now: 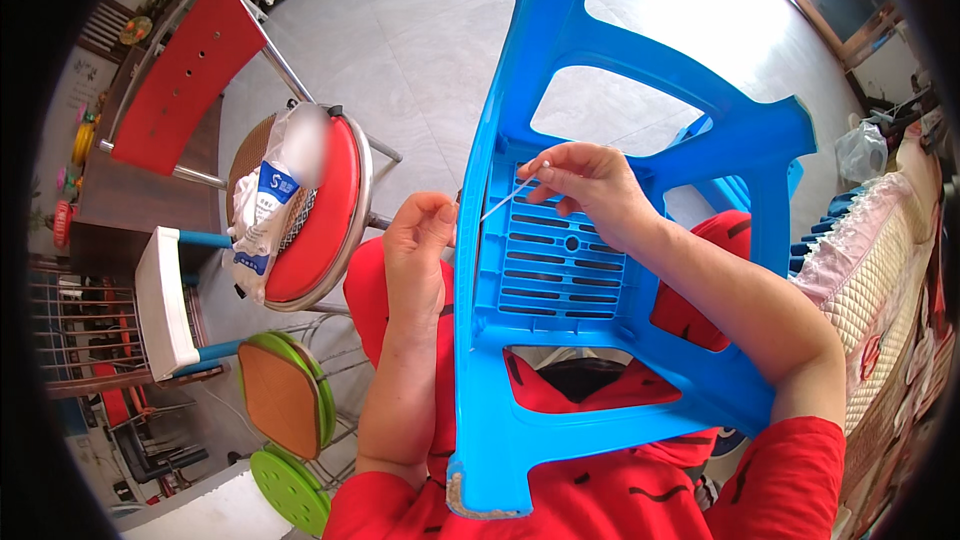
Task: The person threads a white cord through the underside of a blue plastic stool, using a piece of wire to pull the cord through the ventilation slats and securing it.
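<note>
A blue plastic stool (620, 410) lies tipped across my lap, its hollow underside and slotted seat turned toward me. My right hand (590, 185) reaches inside between the legs and pinches one end of a thin white strip (508, 197), perhaps a cord or a tie. That strip slants down to the stool's left side, where its other end goes out of sight. On the outer face of that side, my left hand (418, 240) has thumb and forefinger pressed together. What its fingertips hold, if anything, is hidden at the stool's edge.
To the left, a red chair (325, 230) carries a clear plastic bag (272, 195) with white and blue contents. Below it stand a white-and-blue stool (168, 305) and folding stools with green rims (290, 390). A quilted cover (885, 280) drapes furniture at the right.
</note>
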The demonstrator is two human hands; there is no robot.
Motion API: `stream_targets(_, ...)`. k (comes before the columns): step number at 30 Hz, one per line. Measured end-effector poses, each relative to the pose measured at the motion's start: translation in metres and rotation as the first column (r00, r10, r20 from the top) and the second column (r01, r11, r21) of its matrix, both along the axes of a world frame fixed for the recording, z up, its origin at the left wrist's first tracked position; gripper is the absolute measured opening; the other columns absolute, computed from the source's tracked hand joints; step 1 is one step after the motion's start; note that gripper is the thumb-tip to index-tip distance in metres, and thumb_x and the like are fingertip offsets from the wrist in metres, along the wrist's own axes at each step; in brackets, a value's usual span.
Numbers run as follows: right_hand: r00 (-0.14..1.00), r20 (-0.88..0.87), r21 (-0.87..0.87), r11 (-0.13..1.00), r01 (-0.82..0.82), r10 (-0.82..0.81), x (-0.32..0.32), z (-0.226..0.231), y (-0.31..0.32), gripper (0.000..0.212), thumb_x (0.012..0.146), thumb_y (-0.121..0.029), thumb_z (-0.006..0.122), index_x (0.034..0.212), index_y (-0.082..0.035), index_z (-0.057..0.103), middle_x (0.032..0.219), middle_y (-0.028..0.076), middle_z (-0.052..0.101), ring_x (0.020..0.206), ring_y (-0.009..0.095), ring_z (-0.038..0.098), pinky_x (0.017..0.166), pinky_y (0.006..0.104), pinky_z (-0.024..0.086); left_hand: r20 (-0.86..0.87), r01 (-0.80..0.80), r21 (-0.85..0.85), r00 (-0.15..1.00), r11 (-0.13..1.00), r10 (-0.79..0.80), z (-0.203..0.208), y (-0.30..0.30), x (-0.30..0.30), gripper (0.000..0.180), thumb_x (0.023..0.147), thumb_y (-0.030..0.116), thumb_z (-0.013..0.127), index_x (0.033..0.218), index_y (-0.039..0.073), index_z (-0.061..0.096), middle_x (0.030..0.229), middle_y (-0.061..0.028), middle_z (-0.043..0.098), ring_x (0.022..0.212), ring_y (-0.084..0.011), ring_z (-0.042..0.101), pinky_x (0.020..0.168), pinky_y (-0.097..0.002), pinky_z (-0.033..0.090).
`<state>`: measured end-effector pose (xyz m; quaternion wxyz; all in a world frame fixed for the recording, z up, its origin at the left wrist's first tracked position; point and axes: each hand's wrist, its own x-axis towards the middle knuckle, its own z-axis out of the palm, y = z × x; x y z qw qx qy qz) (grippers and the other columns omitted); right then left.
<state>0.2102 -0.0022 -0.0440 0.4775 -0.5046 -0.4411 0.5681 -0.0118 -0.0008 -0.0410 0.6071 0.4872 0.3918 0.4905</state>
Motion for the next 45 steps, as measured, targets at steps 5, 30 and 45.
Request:
stream_targets(5,0.969,-0.235,-0.022,0.996,-0.089,0.081,-0.007,0.000,0.001,0.012,0.095,-0.011,0.059,0.099,-0.002,0.065,0.099,0.013,0.069,0.089,0.019,0.070,0.068,0.0255,0.057,0.021,0.034,0.016,0.999,0.999,-0.035,-0.008,0.001,0.001,0.009,0.095,0.010,0.059,0.099,0.003,0.062,0.085,-0.0023,0.065,0.074,-0.0042,0.058,0.062,-0.0167,0.044)
stream_targets(30,0.990,0.023,0.064,0.988,-0.143,0.141,-0.019,-0.003,-0.005,0.010,0.087,-0.004,0.068,0.095,0.000,0.072,0.090,0.012,0.071,0.083,0.017,0.069,0.078,0.0292,0.059,-0.250,0.161,0.087,0.959,0.983,-0.135,0.003,-0.005,0.011,0.012,0.091,0.012,0.063,0.090,0.000,0.064,0.072,0.0009,0.059,0.065,-0.0042,0.052,0.059,-0.0200,0.041)
stream_targets(45,0.986,-0.040,0.082,0.984,-0.157,0.161,-0.021,-0.007,-0.007,0.007,0.087,0.000,0.065,0.090,0.003,0.070,0.090,0.012,0.070,0.082,0.017,0.069,0.075,0.0304,0.060,-0.221,0.104,-0.045,0.969,0.994,-0.112,0.017,-0.008,0.024,0.010,0.086,0.010,0.066,0.081,0.002,0.063,0.068,-0.0003,0.058,0.062,-0.0069,0.052,0.060,-0.0220,0.040)
